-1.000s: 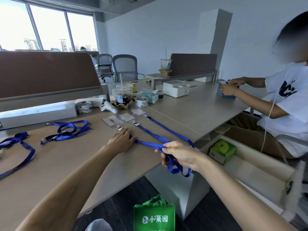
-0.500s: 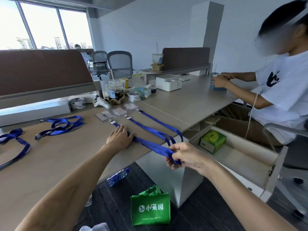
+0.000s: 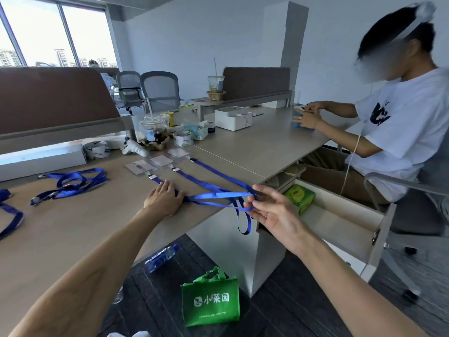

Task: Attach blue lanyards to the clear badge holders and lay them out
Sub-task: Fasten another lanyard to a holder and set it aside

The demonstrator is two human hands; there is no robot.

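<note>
- Head view, left hand [image 3: 165, 200]: my palm lies flat on the table [image 3: 73, 229] with the fingers straight and together. It presses down the strap of the lanyard [image 3: 218, 195] near the table's front edge.
- Head view, right hand [image 3: 272, 215]: it hovers off the table edge, palm turned up, fingers spread. The lanyard's loop end meets my fingertips [image 3: 254, 205]. The upper strand ends at thumb and forefinger, the lower strand at a lower finger. I cannot tell whether it is pinched or only hooked.
- Lanyard position: the strap runs taut and raised between my two hands, and a slack loop hangs below the right fingertips. Beyond the left hand it continues flat on the table to its metal clip [image 3: 151, 176], which is at the nearest holder's edge.
- Badge holders [image 3: 161, 161]: three clear holders lie in a row. Two further lanyards [image 3: 194, 178] run from the other two holders toward the table edge.
- Loose lanyards [image 3: 70, 181]: they lie bunched at far left, well apart from both hands.
</note>
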